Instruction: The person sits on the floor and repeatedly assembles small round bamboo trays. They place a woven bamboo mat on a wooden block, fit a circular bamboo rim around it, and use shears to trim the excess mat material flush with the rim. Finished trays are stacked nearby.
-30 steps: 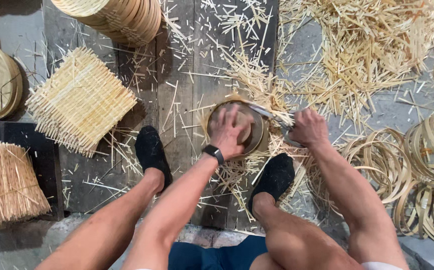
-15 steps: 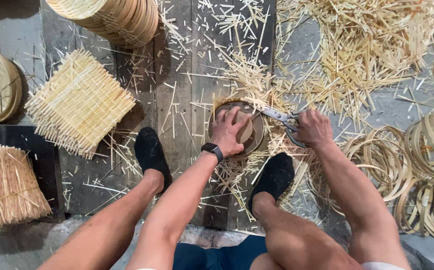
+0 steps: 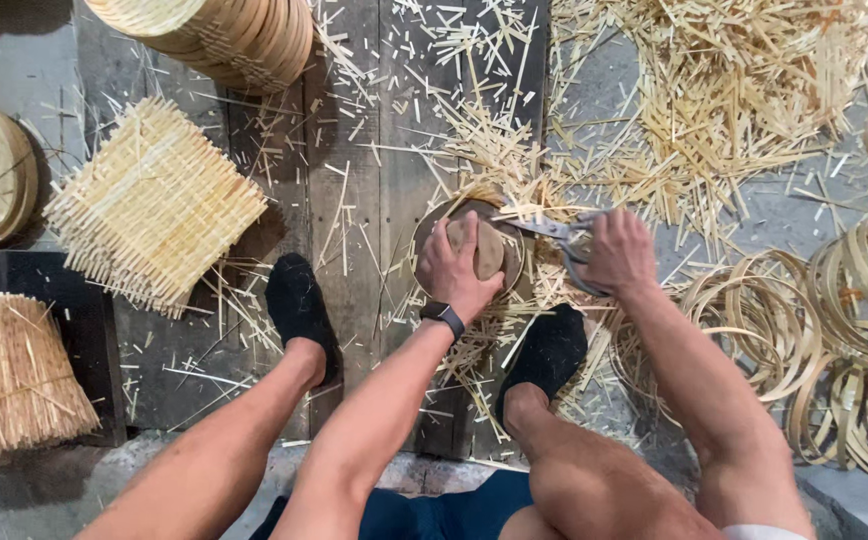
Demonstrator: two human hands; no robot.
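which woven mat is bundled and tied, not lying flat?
The left-edge bundle on the dark block: its strips are gathered and bound by a cord. The square mat above it lies flat and spread, untied.

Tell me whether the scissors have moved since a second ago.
Yes. The scissors in the right hand have swung in from beside the round bamboo frame, and their blades now reach over its upper right rim. The left hand presses the frame down.

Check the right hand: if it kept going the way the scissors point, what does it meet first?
The right hand holds scissors pointing toward the person's left. Their tips are already at the rim of the round bamboo frame, so that comes first, with the left hand pressing on it just behind. Height over the rim is unclear.
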